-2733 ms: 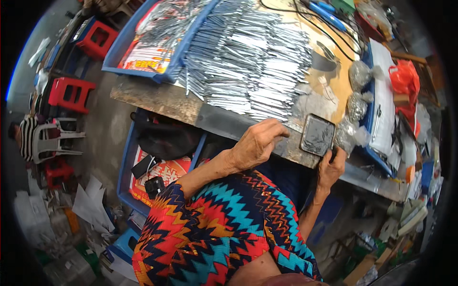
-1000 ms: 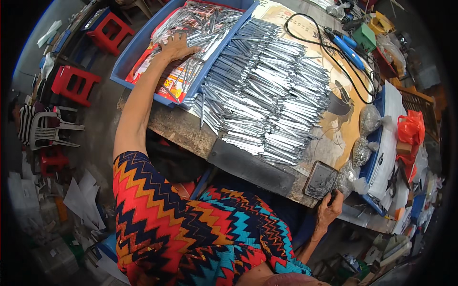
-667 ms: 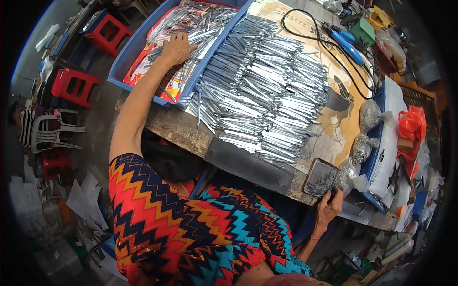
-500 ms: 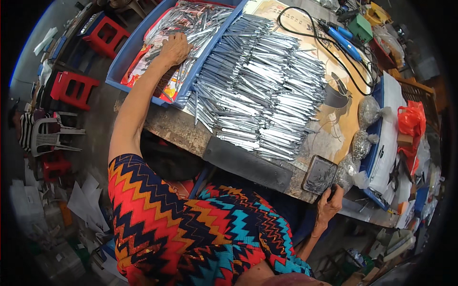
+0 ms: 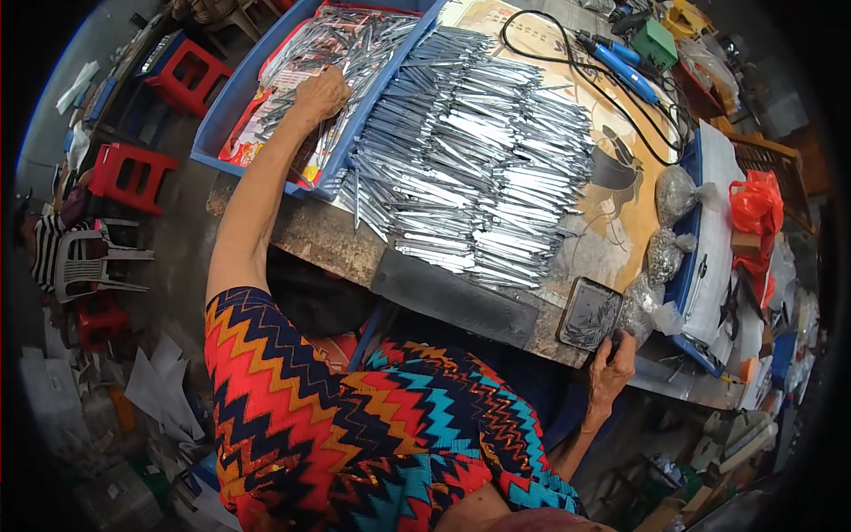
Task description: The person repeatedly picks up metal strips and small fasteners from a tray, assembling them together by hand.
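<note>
My left hand (image 5: 321, 94) is down in a blue plastic bin (image 5: 206, 149), back up and fingers curled among loose thin metal strips (image 5: 387, 34). What its fingertips hold is hidden. Right of the bin, many slim silvery metal strips (image 5: 479, 182) lie stacked in dense rows on the table. At the near right edge of the table, my right hand (image 5: 612, 372) is half closed, its fingertips by the corner of a dark, light-rimmed rectangular thing with rounded corners (image 5: 590, 314). I cannot make out what, if anything, those fingers grip.
Clear bags of small metal parts (image 5: 676, 195) line the table's right side beside a blue tray (image 5: 698, 222). A blue corded tool (image 5: 625, 74) and its black cable lie at the back. Red stools (image 5: 133, 176) and a pale chair (image 5: 89, 253) stand at the left.
The view has shifted slightly. My left hand has moved a little within the bin and stays curled over the strips. My right hand stays by the rectangular thing's corner.
</note>
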Demonstrator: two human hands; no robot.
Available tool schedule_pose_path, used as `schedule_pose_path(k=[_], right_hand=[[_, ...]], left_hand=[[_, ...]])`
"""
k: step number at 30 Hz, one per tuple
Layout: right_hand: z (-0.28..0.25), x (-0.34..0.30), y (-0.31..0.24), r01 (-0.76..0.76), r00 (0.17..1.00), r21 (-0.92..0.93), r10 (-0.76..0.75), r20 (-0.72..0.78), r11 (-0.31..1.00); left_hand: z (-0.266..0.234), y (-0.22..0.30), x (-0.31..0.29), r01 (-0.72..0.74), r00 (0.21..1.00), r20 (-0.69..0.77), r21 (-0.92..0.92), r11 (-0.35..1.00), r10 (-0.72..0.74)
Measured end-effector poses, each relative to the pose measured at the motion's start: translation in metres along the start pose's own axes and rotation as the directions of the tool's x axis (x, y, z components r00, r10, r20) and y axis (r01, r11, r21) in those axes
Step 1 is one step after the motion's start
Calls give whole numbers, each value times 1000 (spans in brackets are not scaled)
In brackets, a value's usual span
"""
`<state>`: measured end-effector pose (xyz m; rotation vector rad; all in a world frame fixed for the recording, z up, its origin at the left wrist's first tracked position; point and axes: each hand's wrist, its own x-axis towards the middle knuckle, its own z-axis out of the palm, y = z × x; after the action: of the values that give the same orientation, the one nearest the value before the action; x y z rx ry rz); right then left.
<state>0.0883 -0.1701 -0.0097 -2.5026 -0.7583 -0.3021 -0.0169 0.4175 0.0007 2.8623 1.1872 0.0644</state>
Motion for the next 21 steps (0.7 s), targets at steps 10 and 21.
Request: schedule_pose_path(k=[10, 21], right_hand=[[-5, -2, -1, -2, 1000, 21, 2, 20, 1000], [-13, -5, -3, 8, 1000, 11, -7, -24, 1000]], left_hand=[[-1, -24, -6, 102, 993, -44, -118, 988, -108], [-19, -42, -14, 286, 924, 244, -952, 109, -293]])
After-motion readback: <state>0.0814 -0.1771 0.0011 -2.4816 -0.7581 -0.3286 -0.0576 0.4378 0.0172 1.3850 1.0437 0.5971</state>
